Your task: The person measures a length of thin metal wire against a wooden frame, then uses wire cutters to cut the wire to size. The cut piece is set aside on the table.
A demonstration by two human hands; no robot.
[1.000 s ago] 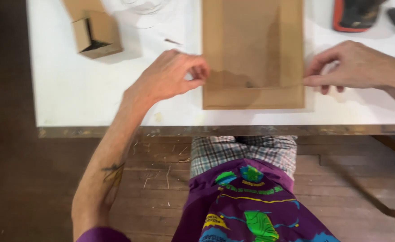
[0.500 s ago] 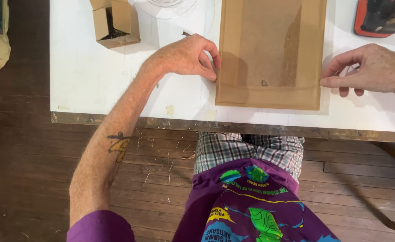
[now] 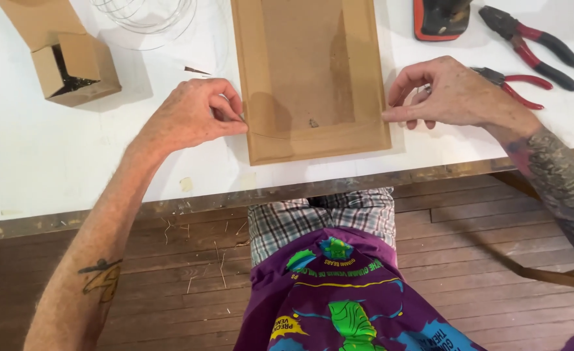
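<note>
Left hand (image 3: 192,117): pinched narrow at left edge of frame (image 3: 310,78)
Right hand (image 3: 453,91): pinched narrow at frame's right edge
Pliers (image 3: 531,42): right of frame
Box (image 3: 75,68): left of frame

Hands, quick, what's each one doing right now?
Left hand: fingers pinched shut at the left edge of the wooden frame; anything held is too thin to tell.
Right hand: fingers pinched at its right edge.

Matt wooden frame (image 3: 309,78), painted white table (image 3: 72,169), cardboard box (image 3: 72,68), rubber-handled pliers (image 3: 534,42)
</note>
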